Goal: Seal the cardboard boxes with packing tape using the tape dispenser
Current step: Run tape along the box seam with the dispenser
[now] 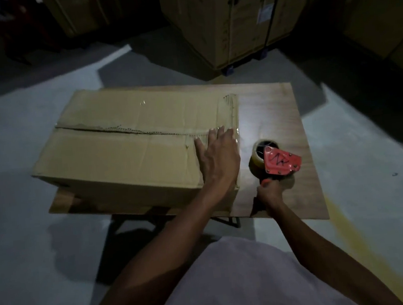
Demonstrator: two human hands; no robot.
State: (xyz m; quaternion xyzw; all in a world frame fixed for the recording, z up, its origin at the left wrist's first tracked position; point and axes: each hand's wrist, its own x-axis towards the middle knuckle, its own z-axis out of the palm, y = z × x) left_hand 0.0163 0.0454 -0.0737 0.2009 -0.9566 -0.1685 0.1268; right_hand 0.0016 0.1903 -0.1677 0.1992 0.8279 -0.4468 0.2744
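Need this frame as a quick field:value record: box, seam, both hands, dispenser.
box: cardboard box lying on a wooden table
seam: centre flaps closed, tape visible only at the right end
left hand: left hand flat, pressing the box top at its right end
right hand: right hand grips the handle of the tape dispenser
dispenser: red, beside the box, above the table

— What sort of place is this looking like?

— A warehouse or stockroom; big printed cartons (236,18) are standing stacked along the far wall, one lot sitting on a pallet with blue feet (228,69); more cartons (78,11) are showing in the dark corner at the back.

— And the floor?

— Bare grey concrete (10,151), lying mostly in shadow; a yellow line (345,224) is running across it on the right; a box (130,139) is sitting on a plain wooden table (275,110) as a packing bench.
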